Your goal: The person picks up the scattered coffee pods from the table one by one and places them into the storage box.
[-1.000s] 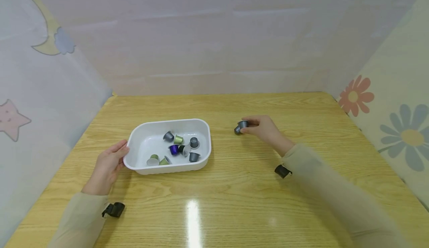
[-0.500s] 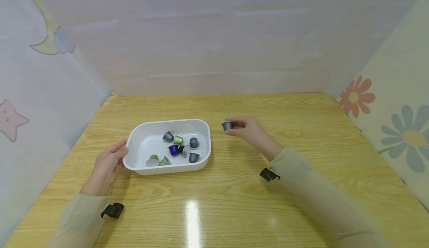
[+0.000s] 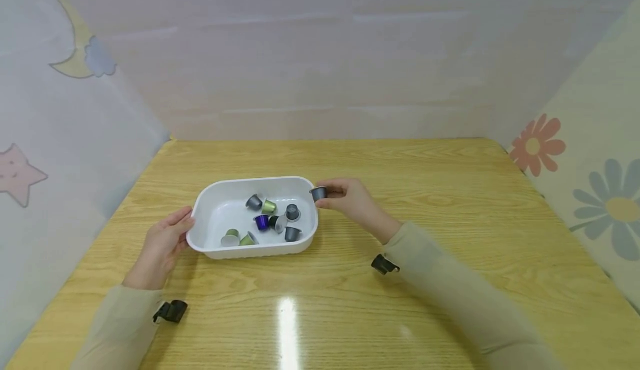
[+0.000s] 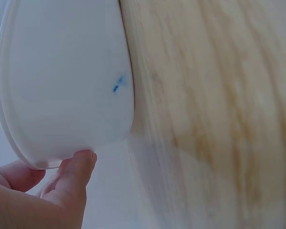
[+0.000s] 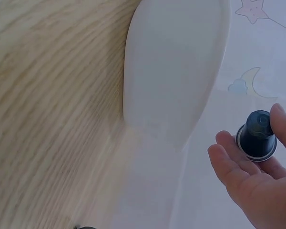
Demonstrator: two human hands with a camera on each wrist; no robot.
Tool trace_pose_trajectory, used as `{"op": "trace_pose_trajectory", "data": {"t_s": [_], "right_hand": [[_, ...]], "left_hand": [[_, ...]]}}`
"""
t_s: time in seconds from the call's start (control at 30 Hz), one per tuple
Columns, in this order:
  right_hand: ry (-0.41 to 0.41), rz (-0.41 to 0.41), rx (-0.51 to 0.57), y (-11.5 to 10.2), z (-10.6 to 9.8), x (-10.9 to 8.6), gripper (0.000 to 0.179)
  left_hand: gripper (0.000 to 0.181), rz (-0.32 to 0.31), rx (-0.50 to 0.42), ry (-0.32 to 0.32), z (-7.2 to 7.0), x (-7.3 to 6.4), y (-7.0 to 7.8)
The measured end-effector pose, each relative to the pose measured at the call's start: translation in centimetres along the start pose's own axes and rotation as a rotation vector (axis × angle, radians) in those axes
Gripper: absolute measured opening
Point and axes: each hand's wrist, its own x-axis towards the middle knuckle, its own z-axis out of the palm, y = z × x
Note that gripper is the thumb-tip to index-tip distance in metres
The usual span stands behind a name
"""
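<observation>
My left hand (image 3: 162, 242) pinches the left end of a white tray (image 4: 66, 81), thumb at the rim and fingers under it. In the tray lie several coffee capsules: a blue capsule (image 3: 261, 222) near the middle, grey ones such as the grey capsule (image 3: 292, 234) near the front right, green ones including the green capsule (image 3: 269, 207), and a black one with a pale lid. My right hand (image 3: 347, 195) holds a dark grey capsule (image 5: 257, 136) between thumb and fingers, its lid facing up in the head view. That capsule overlaps the tray's right rim there.
The tray stands on a wood-grain table (image 3: 400, 303), left of its middle. A pale cloth wall (image 3: 320, 81) closes off the back, with patterned cloths at both sides. Black straps, such as the right strap (image 3: 385, 264), are on both wrists.
My right hand has carried the grey capsule leftward across the table to the tray's right rim. My left hand and the tray have stayed in place.
</observation>
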Motion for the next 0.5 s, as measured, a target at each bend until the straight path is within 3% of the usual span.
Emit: {"op": "trace_pose_trajectory", "data": {"t_s": [0.5], "right_hand": [[-0.032, 0.011, -0.035, 0.3, 1.8, 0.5, 0.043]], "left_hand": [[0.059, 0.028, 0.024, -0.017, 0.0, -0.1, -0.1]]}}
